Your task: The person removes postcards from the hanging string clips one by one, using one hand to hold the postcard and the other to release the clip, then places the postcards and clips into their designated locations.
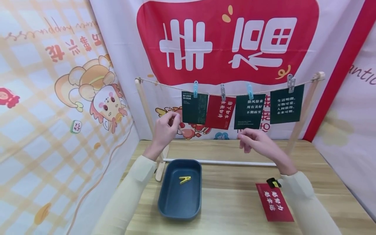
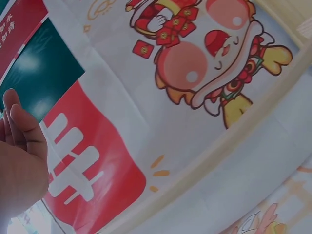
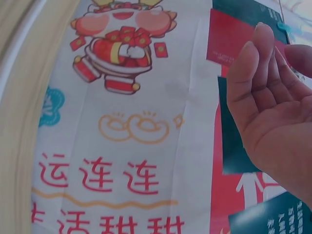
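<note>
Four cards hang in a row from a string (image 1: 164, 85): a dark green card (image 1: 191, 109), a red card (image 1: 215, 116), a green card (image 1: 249, 119) and another green card (image 1: 286, 107) at the right. Clothespins hold them, among them a light blue clothespin (image 1: 195, 89) and a grey clothespin (image 1: 290, 84). Just left of the leftmost card is my left hand (image 1: 165, 130), its fingers loosely bent and no object visible in them. My right hand (image 1: 255, 138) hovers below the third card with relaxed fingers; its palm looks bare in the right wrist view.
A blue tray (image 1: 163, 195) on the wooden table (image 1: 226, 202) contains a yellow clothespin (image 1: 185, 179). Beside my right sleeve lies a red card (image 1: 274, 204), with a black item (image 1: 273, 182) at its top edge. Wooden posts (image 1: 305, 111) carry the string; a white bar (image 1: 229, 162) runs low between them.
</note>
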{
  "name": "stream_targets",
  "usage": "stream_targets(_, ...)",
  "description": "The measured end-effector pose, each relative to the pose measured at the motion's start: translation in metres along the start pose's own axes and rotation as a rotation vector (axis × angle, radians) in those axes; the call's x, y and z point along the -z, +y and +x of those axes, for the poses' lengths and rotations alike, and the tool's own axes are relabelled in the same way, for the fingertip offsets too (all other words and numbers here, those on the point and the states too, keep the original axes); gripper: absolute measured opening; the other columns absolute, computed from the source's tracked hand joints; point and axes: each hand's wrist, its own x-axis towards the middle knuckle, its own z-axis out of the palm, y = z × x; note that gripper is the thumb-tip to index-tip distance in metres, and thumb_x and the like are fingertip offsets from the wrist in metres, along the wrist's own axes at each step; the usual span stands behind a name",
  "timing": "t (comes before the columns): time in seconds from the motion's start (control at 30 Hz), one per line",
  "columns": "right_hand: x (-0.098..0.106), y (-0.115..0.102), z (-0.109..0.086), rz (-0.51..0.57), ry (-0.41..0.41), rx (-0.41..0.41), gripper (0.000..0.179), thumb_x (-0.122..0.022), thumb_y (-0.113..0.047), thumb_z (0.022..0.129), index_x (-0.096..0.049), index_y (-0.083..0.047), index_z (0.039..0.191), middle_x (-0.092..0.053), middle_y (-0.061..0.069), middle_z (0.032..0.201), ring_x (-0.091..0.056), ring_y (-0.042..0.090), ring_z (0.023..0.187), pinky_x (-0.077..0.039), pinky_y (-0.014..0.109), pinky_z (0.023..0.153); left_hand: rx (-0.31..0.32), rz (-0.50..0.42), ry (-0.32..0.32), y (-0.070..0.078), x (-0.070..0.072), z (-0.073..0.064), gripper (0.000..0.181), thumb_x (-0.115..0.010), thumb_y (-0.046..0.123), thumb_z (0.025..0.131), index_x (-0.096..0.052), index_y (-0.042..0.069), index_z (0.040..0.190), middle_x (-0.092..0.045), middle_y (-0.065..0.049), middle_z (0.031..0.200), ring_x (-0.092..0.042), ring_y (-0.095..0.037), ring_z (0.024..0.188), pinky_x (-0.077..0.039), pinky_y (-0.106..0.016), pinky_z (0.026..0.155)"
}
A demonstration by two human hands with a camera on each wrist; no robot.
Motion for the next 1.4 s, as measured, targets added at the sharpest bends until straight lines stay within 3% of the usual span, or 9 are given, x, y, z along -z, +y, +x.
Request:
stream_targets(0.17,-0.007,-0.013,0.013,0.035,-0.008,0.027,0.021,-0.054,-0.030,0.101,-0.062,-0.014,0.113,-0.068,0.013,0.090,-0.067,0.027,0.071,-0.059,0.034,0.071,-0.031,-0.031,0.004,0.012,0.005,0.013,0.021,-0.056,0.021,0.099,-0.065,0.004,0.108,-0.066,-0.006,0.087,-0.061,-0.012,0.066,-0.053,-0.021,0.062)
stream_targets(0.3,-0.013,-0.017,0.020,0.071,-0.011,0.018,0.021,-0.055,-0.030,0.101,-0.061,-0.014,0.114,-0.067,0.016,0.091,-0.066,0.030,0.072,-0.059,0.033,0.070,-0.001,-0.058,0.017,0.023,0.006,0.023,0.023,-0.056,0.019,0.099,-0.061,0.006,0.117,-0.063,-0.006,0.100,-0.062,-0.011,0.070,-0.055,-0.022,0.065)
stream_targets(0.47,-0.024,-0.017,0.025,0.127,-0.007,-0.002,0.026,-0.055,-0.033,0.100,-0.060,-0.013,0.116,-0.067,0.018,0.094,-0.066,0.031,0.073,-0.060,0.033,0.070,0.023,-0.098,0.046,0.040,-0.001,0.040,0.028,-0.054,0.021,0.099,-0.057,0.009,0.124,-0.061,-0.006,0.117,-0.063,-0.010,0.073,-0.057,-0.026,0.069)
stream_targets(0.63,-0.036,-0.020,0.031,0.148,0.010,0.007,0.029,-0.055,-0.037,0.100,-0.059,-0.015,0.119,-0.067,0.017,0.095,-0.066,0.030,0.072,-0.060,0.034,0.071,0.001,-0.061,0.037,0.048,-0.009,0.054,0.032,-0.055,0.021,0.099,-0.055,0.010,0.129,-0.059,-0.007,0.126,-0.064,-0.009,0.076,-0.058,-0.025,0.076)
stream_targets(0.77,-0.042,-0.025,0.040,0.151,0.031,0.023,0.030,-0.055,-0.037,0.100,-0.058,-0.015,0.119,-0.067,0.015,0.096,-0.065,0.030,0.072,-0.059,0.034,0.070,-0.011,-0.020,0.004,0.051,-0.010,0.062,0.036,-0.057,0.022,0.098,-0.053,0.010,0.132,-0.057,-0.008,0.128,-0.061,-0.010,0.074,-0.057,-0.023,0.075)
stream_targets(1.0,-0.045,-0.033,0.055,0.163,0.082,0.038,0.031,-0.055,-0.034,0.100,-0.059,-0.011,0.121,-0.067,0.015,0.094,-0.064,0.032,0.070,-0.059,0.034,0.067,0.033,0.006,-0.074,0.058,-0.011,0.081,0.047,-0.053,0.030,0.100,-0.046,0.012,0.144,-0.054,-0.006,0.136,-0.065,-0.008,0.076,-0.057,-0.021,0.078)
stream_targets(1.2,-0.046,-0.037,0.062,0.173,0.125,0.042,0.035,-0.055,-0.037,0.099,-0.059,-0.010,0.122,-0.066,0.017,0.094,-0.063,0.031,0.068,-0.059,0.031,0.066,0.142,-0.046,-0.185,0.064,-0.014,0.095,0.055,-0.051,0.037,0.100,-0.038,0.015,0.149,-0.049,-0.007,0.143,-0.068,-0.012,0.078,-0.058,-0.025,0.081)
stream_targets(1.4,-0.055,-0.039,0.071,0.214,0.136,0.040,0.035,-0.056,-0.036,0.099,-0.058,-0.009,0.121,-0.066,0.020,0.095,-0.064,0.030,0.066,-0.058,0.031,0.065,0.244,-0.072,-0.290,0.061,-0.011,0.099,0.061,-0.047,0.046,0.101,-0.031,0.017,0.153,-0.047,-0.005,0.147,-0.069,-0.015,0.076,-0.058,-0.029,0.085)
